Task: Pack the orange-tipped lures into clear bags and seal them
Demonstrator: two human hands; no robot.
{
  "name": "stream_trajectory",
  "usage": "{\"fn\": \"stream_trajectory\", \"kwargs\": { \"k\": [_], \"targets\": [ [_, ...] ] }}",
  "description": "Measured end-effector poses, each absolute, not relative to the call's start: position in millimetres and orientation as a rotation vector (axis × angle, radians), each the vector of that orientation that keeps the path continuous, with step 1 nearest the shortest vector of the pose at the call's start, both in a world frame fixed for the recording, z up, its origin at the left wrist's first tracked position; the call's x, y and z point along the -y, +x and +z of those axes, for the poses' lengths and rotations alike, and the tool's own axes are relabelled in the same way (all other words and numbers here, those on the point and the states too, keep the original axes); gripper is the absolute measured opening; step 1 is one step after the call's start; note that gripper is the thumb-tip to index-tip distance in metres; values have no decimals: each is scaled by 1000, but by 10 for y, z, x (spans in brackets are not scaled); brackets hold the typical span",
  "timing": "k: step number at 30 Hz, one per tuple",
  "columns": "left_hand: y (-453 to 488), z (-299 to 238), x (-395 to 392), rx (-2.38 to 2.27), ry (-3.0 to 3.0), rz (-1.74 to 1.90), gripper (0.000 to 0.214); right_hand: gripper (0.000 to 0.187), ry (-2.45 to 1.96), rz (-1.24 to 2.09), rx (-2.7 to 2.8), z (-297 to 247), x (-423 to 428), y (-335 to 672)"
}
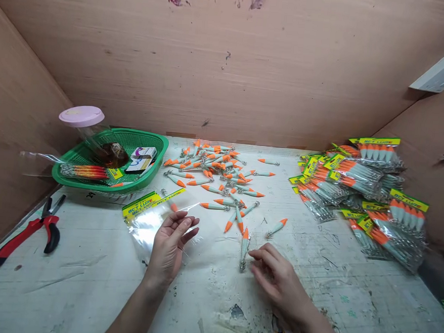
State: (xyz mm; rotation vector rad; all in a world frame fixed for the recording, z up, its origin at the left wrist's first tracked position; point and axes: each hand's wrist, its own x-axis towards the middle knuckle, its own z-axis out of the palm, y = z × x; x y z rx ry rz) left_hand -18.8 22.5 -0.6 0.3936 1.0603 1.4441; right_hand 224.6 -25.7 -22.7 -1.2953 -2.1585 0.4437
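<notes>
Holding a clear plastic bag (pixel 157 223) with a yellow header card, my left hand (pixel 168 246) rests on the worktable (pixel 85 278), fingers pinched on the bag's open edge. My right hand (pixel 275 277) lies just beside one orange-tipped lure (pixel 244 246), fingertips touching its hooked end, fingers loosely curled and not closed on it. Behind it, loose lures (pixel 217 179) lie scattered; packed bags (pixel 360 196) are piled at right. At left stand a green basket (pixel 158 147), holding a pink-lidded jar (pixel 88 126), and red-handled pliers (pixel 31 232).
</notes>
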Motion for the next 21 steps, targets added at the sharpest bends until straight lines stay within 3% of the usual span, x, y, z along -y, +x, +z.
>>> {"fn": "stream_trajectory", "kwargs": {
  "k": [3, 8, 13, 17, 21],
  "targets": [
    [-180, -16, -210, -1058, 401, 1430, 34, 28, -1385, 407, 2167, -306, 359, 2104],
    [-182, -28, -213, -1054, 400, 1440, 33, 18, -1381, 369, 2085, -372, 402, 2016],
    [-168, -27, -235, -1077, 314, 1396, 35, 24, -1234, 575, 1930, 95, 538, 2126],
    [-128, -19, -210, -1081, 278, 1334, 34, 27, -917, 805, 2120, 418, 606, 2027],
    [-103, 4, -174, -1052, 263, 1260, 33, 24, -868, 609, 2310, 361, 541, 1848]
  ]
}}
